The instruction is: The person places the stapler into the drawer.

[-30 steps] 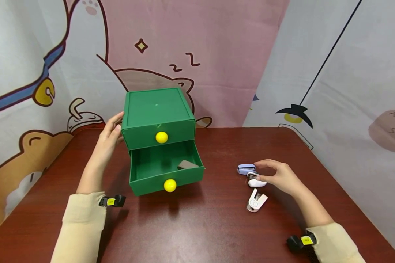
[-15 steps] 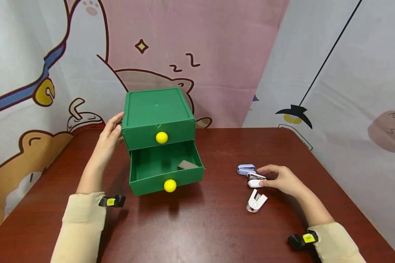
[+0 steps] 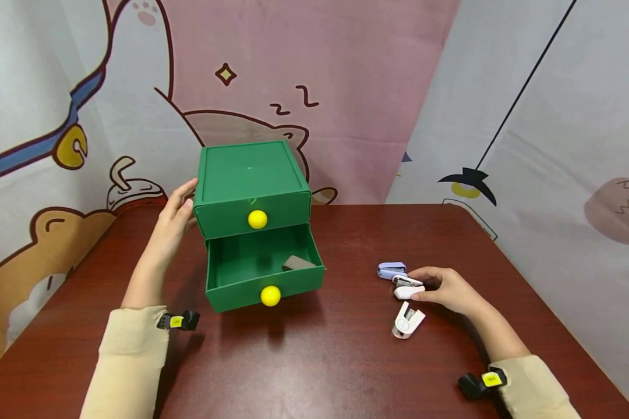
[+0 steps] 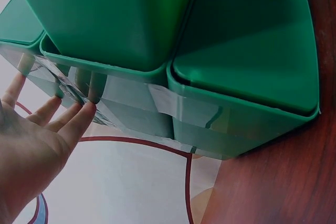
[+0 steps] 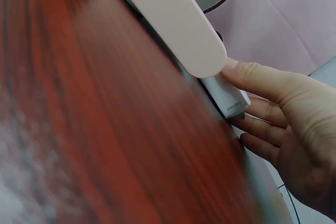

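My right hand (image 3: 448, 290) is at the right end of a white stapler (image 3: 405, 292), its thumb and fingers on either side, pinching it. In the right wrist view, a pale stapler (image 5: 173, 24) partly covers the white stapler (image 5: 224, 95) between thumb and fingers. A blue stapler (image 3: 392, 270) lies just behind, and another small white stapler (image 3: 406, 322) lies in front. My left hand (image 3: 175, 218) rests with extended fingers against the left side of a green drawer cabinet (image 3: 251, 171); the left wrist view shows its fingertips (image 4: 86, 111) on the clear-taped side.
The cabinet's lower drawer (image 3: 241, 291) is pulled out, with a grey object (image 3: 297, 263) in its right part. The upper drawer, with a yellow knob (image 3: 257, 219), is closed. A printed curtain (image 3: 367, 105) hangs behind the brown table (image 3: 335, 361).
My right hand has lowered slightly, and its thumb and fingers have come to the white stapler's right end. The left hand and cabinet have stayed put.
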`<state>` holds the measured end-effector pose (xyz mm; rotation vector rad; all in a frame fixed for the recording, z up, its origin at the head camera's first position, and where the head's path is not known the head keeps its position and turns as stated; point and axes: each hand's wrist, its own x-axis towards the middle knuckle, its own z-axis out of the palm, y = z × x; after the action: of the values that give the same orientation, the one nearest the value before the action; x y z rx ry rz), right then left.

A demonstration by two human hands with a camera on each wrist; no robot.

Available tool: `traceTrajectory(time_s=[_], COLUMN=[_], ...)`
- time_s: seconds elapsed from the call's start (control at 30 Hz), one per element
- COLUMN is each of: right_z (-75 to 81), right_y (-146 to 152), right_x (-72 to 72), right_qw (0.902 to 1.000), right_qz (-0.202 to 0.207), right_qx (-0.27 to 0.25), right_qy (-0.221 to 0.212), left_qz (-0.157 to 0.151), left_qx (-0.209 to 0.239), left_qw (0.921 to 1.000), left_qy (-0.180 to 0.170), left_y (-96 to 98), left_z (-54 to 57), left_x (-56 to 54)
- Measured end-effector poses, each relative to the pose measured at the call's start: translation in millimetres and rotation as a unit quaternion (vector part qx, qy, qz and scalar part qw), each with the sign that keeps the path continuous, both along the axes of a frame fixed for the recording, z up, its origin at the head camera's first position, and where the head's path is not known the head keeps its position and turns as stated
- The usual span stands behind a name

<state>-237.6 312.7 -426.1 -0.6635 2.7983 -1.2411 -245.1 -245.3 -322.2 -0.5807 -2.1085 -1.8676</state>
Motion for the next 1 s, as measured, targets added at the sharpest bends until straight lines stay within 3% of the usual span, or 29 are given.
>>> traceTrajectory(time_s=[0.23,0.5,1.0], right_z=[-2.0,-1.3,4.8], right_y=[-3.3,-2.5,-5.5], right_x=[0.6,2.3,3.1], right_qw=[0.9999,0.9997,0.9989], right_qz=[-0.007,-0.022,-0.033], right_qx=[-0.002,0.012,-0.033], right_qy=[0.011,-0.005,0.004], left_qz=[0.003,0.003,-0.001], left_qx=[-0.007,-0.005,-0.003], left_qw=[1.0000,1.0000,1.0000], left_qy=[-0.005,-0.006,-0.007], left_y=[-0.3,0.7,0.1], left_z=[-0.6,0.0,0.6], left_x=[-0.4,-0.3,-0.1])
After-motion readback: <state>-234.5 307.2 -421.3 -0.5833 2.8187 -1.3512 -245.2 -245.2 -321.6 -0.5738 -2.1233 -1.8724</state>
